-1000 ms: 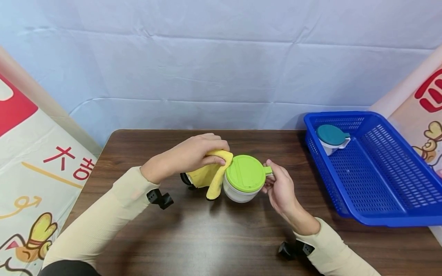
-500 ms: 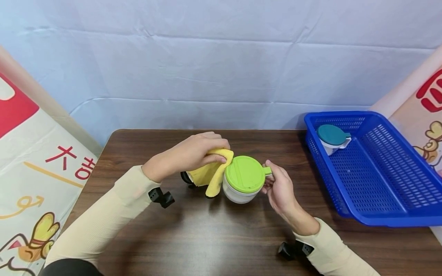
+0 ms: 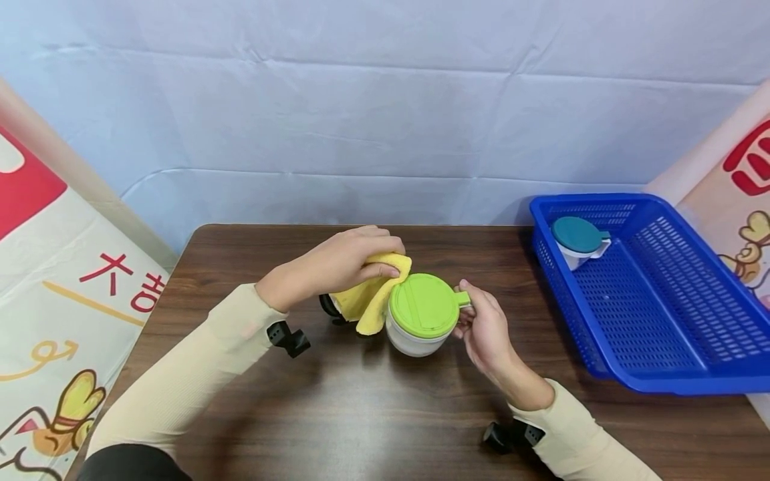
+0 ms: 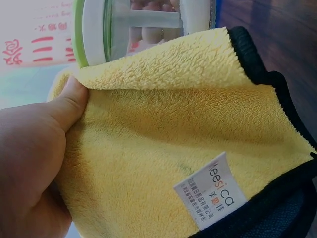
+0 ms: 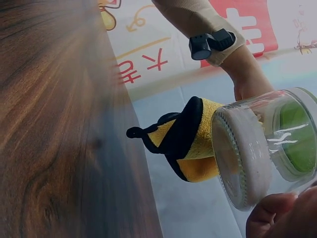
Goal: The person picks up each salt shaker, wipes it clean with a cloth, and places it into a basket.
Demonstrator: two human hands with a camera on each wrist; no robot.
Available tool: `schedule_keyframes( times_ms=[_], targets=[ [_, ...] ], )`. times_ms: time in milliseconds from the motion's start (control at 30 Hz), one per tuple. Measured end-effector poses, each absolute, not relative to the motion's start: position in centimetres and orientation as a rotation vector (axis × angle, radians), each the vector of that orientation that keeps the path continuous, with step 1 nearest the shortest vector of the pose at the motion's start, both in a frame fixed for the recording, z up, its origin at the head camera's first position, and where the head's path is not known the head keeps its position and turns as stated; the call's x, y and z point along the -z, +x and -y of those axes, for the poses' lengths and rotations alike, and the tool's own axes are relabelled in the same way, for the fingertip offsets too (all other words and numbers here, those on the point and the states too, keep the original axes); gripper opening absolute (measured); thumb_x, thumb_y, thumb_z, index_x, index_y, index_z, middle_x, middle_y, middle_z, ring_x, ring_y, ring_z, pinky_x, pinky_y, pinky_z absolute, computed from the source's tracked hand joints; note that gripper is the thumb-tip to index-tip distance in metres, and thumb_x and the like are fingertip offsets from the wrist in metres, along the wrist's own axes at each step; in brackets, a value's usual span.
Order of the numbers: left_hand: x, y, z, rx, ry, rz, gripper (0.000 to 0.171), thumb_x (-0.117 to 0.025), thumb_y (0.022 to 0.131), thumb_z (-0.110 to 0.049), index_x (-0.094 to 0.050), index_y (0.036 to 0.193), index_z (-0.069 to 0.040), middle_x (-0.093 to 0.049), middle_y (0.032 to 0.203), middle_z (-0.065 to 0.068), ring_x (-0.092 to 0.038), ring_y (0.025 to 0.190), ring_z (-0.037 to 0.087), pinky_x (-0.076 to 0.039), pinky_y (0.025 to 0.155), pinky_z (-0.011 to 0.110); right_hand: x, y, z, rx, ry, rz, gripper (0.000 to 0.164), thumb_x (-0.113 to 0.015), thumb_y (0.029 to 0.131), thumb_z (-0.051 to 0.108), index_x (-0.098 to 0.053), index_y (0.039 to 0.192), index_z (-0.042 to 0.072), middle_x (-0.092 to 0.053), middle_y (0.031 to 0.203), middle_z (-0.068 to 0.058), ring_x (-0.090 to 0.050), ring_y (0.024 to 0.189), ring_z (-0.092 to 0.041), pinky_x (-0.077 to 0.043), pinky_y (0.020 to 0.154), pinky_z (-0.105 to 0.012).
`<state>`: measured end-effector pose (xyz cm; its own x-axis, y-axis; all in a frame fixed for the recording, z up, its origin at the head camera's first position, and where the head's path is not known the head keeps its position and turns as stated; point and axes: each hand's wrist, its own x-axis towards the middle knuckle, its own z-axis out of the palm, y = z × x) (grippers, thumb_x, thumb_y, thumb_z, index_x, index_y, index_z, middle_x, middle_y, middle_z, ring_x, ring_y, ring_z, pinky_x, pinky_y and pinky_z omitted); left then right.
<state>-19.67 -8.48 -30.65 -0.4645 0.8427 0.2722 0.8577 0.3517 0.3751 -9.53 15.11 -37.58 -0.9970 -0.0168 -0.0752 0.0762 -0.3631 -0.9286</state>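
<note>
A glass seasoning jar (image 3: 415, 343) with a bright green lid (image 3: 424, 305) is held near the middle of the table; its base shows raised off the wood in the right wrist view. My right hand (image 3: 488, 327) grips it by the handle on its right side. In my left hand (image 3: 343, 264) is a yellow cloth (image 3: 361, 297) with dark trim, pinched between thumb and fingers against the jar's left side at lid height. The cloth hangs below the hand, and a white label (image 4: 210, 191) shows on it in the left wrist view. The cloth hides part of the jar's wall.
On the right of the brown wooden table (image 3: 361, 414) stands a blue plastic basket (image 3: 650, 334). Inside its far left corner is a similar jar with a teal lid (image 3: 577, 235). A pale cloth backdrop (image 3: 385, 133) rises behind the table.
My left hand and the yellow cloth have shifted slightly to the right, over the lid's edge. The jar has moved a little left and toward me, with my right hand still on its handle.
</note>
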Motion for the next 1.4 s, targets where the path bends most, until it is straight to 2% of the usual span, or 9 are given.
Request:
schedule_keyframes(
  times_ms=[267,700,900,1067,1400],
  targets=[
    [30.8,-20.0,7.7,0.757,-1.612,2.557,0.012,-0.066,0.1,-0.027,-0.065,0.108,-0.018,-0.059,0.098,-0.007,-0.051,0.094,0.012,-0.043,0.086,0.031,37.5,-9.4,-15.0,2.549,0.076,-1.727,0.047,-0.034,0.109,0.019,-0.052,0.065,0.018,-0.045,0.055,0.008,-0.039,0.05,-0.005,-0.031,0.049,-0.018],
    [30.9,-20.3,6.4,0.746,-1.597,2.628,0.011,-0.062,0.102,-0.032,-0.064,0.109,-0.023,-0.057,0.098,-0.009,-0.05,0.094,0.011,-0.043,0.083,0.03,37.6,-9.4,-14.7,2.522,0.019,-1.751,0.049,-0.034,0.11,0.02,-0.04,0.061,0.015,-0.04,0.056,0.008,-0.037,0.051,-0.006,-0.031,0.049,-0.019],
    [30.9,-20.4,5.8,0.722,-1.591,2.674,0.011,-0.062,0.102,-0.034,-0.065,0.108,-0.025,-0.056,0.097,-0.01,-0.049,0.093,0.01,-0.044,0.08,0.031,37.7,-9.4,-14.5,2.511,-0.012,-1.766,0.049,-0.033,0.11,0.02,-0.031,0.062,0.012,-0.032,0.057,0.005,-0.033,0.051,-0.007,-0.027,0.048,-0.021],
    [31.0,-20.4,5.5,0.711,-1.592,2.712,0.012,-0.061,0.102,-0.036,-0.065,0.108,-0.027,-0.056,0.097,-0.011,-0.049,0.093,0.01,-0.044,0.079,0.031,37.8,-9.4,-14.3,2.497,-0.011,-1.772,0.048,-0.032,0.11,0.019,-0.03,0.063,0.011,-0.03,0.058,0.004,-0.033,0.051,-0.006,-0.028,0.048,-0.02],
    [30.8,-20.5,4.5,0.672,-1.662,2.651,0.014,-0.064,0.1,-0.037,-0.066,0.107,-0.024,-0.055,0.095,-0.01,-0.049,0.089,0.01,-0.043,0.08,0.027,37.8,-9.3,-14.1,2.492,-0.02,-1.765,0.047,-0.031,0.111,0.021,-0.024,0.065,0.009,-0.022,0.061,-0.002,-0.031,0.051,-0.007,-0.029,0.048,-0.019]
  ],
)
